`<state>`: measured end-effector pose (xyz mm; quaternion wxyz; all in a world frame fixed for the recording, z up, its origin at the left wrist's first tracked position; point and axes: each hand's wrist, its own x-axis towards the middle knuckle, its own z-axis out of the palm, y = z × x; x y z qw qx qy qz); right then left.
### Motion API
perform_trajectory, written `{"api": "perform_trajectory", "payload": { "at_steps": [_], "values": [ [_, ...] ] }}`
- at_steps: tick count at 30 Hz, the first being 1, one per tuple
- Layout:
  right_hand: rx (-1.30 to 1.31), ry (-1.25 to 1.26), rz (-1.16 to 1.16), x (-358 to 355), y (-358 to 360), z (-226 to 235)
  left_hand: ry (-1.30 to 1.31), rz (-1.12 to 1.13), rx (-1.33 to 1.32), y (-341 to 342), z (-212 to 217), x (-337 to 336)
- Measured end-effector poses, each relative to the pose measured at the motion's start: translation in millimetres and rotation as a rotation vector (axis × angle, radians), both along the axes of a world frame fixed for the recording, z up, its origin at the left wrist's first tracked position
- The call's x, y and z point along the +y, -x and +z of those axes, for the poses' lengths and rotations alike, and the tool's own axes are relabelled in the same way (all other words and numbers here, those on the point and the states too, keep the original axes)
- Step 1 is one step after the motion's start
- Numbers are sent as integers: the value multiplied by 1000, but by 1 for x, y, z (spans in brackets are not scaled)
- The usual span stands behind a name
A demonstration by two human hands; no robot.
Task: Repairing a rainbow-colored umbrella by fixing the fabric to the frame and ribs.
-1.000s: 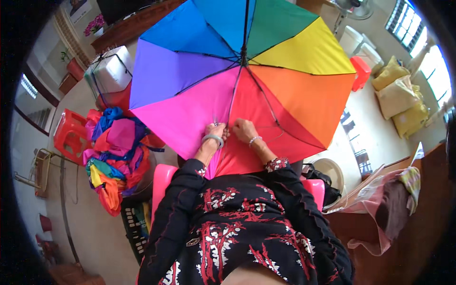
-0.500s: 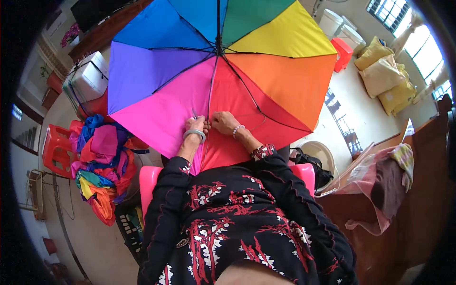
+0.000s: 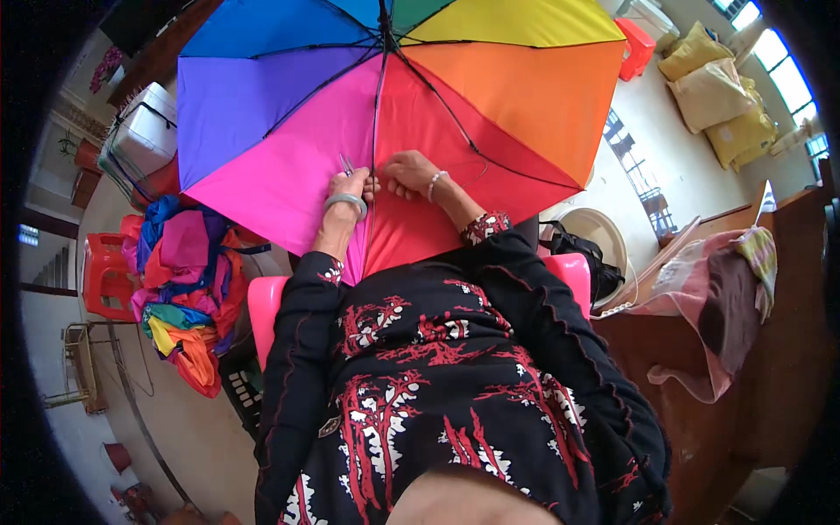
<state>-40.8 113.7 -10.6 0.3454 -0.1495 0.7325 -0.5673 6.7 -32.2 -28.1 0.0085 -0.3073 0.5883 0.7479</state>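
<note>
The open rainbow umbrella (image 3: 394,105) is spreading above both hands, its ribs already up. The left hand (image 3: 350,185) and right hand (image 3: 409,168) are pinching its pink-red seam, seemingly mid-work; heaped coloured cloth (image 3: 179,289) is lying left of them.

The rainbow umbrella (image 3: 411,96) is being cut off by the top edge, its far panels and tip not being shown. The fingertips of the left hand (image 3: 352,185) and right hand (image 3: 411,168) are being hidden where they press at the rib seam; whatever small item is being pinched there is too small to tell. The umbrella's near rim is being covered by the forearms. The pink chair (image 3: 262,306) is being mostly hidden by the body.
</note>
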Motion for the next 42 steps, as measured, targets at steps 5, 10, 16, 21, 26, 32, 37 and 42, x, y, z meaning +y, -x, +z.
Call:
{"api": "perform_trajectory", "payload": {
  "at_steps": [5,10,16,21,26,32,37,42],
  "values": [
    [24,4,-85,0,-3,6,24,16,43,2,1,8],
    [18,59,-97,-3,-2,-7,69,21,12,6,-2,14],
    [243,-152,-85,-6,0,-3,489,107,49,2,-8,11],
    [727,-260,-156,3,23,-20,573,60,68,7,-9,12],
    [695,-175,-180,4,14,-15,716,46,39,10,-18,5],
    [706,-138,-159,2,11,-17,1217,-129,138,-5,11,10],
    [410,-161,-145,12,15,-9,1071,-312,422,-9,9,10],
    [557,-94,-70,12,25,-22,1428,-549,408,-5,9,7]
  ]
}}
